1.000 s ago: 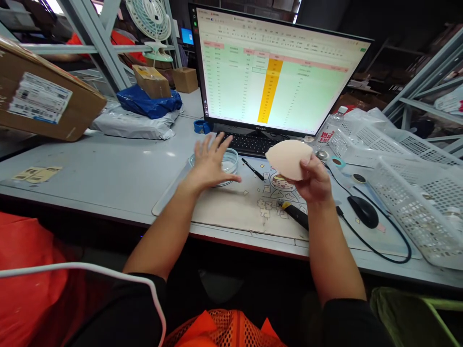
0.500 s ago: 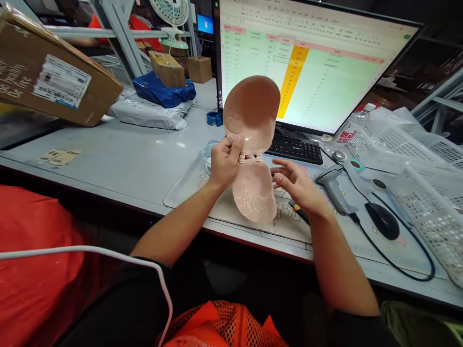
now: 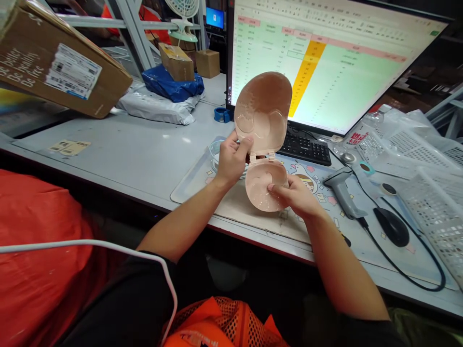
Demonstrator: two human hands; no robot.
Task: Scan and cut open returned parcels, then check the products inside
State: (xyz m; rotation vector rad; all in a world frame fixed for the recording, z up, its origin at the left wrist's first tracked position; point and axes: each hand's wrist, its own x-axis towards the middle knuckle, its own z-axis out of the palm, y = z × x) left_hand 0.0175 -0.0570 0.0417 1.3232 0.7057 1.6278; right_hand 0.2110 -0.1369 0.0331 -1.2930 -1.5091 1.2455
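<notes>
- Over the tabletop [image 3: 119, 149], near its front edge, an opened pinkish-beige hinged clamshell case [image 3: 267, 140] was held up before the monitor [image 3: 267, 48], clear of the surface.
- The left hand [image 3: 231, 161] pinched the upper shell beside the hinge, thumb inside and fingers behind, probably because a hold there steadied both halves.
- The right hand [image 3: 298, 195] pinched the lower shell's right rim, thumb on the inner face; its other fingers were mostly hidden. This hold seemed to keep that half from swinging.
- Both inner faces were turned toward the wearer, apparently for a clear view.
- Just behind the left hand, a clear round dish [image 3: 214, 156] stood partly hidden by the desk mat [image 3: 231, 209]'s left edge.
- Toward the tabletop's right end lay a barcode scanner [image 3: 343, 193] and black mouse [image 3: 391, 226], likely within easy reach.
</notes>
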